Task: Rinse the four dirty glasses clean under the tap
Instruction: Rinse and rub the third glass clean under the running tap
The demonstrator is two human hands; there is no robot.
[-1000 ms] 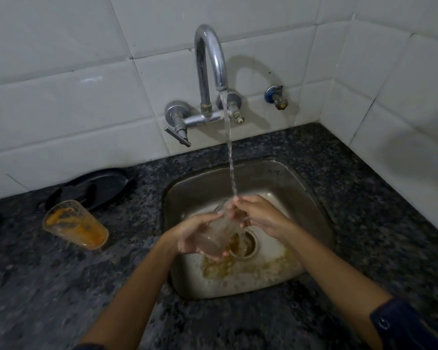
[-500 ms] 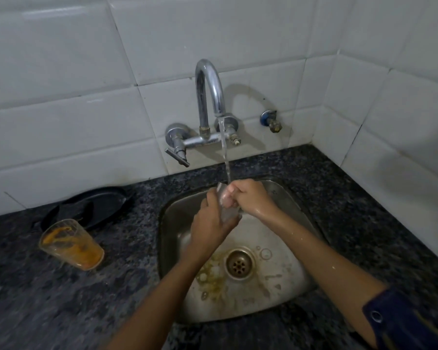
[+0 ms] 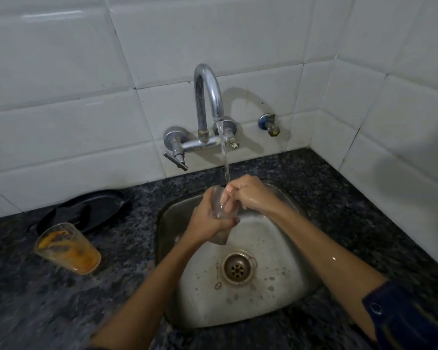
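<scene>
Over the steel sink (image 3: 286, 296), my left hand (image 3: 208, 221) is wrapped around a clear glass (image 3: 219, 218), held upright under the running stream from the chrome tap (image 3: 209, 97). The fingers of my right hand (image 3: 245, 193) reach down inside the glass from its rim, and the water falls onto them. A second glass (image 3: 67, 248), smeared with orange residue, stands on the dark granite counter (image 3: 48, 304) to the left of the sink.
A black plate (image 3: 91, 210) lies behind the dirty glass against the white tiled wall. A small blue valve (image 3: 269, 125) sticks out of the wall right of the tap. The drain (image 3: 237, 269) shows in the wet basin, with flecks of residue around it.
Both hands have lifted the glass from low over the drain up toward the spout. The orange sludge around the drain has washed away. The view has tilted so the sink sits lower in frame.
</scene>
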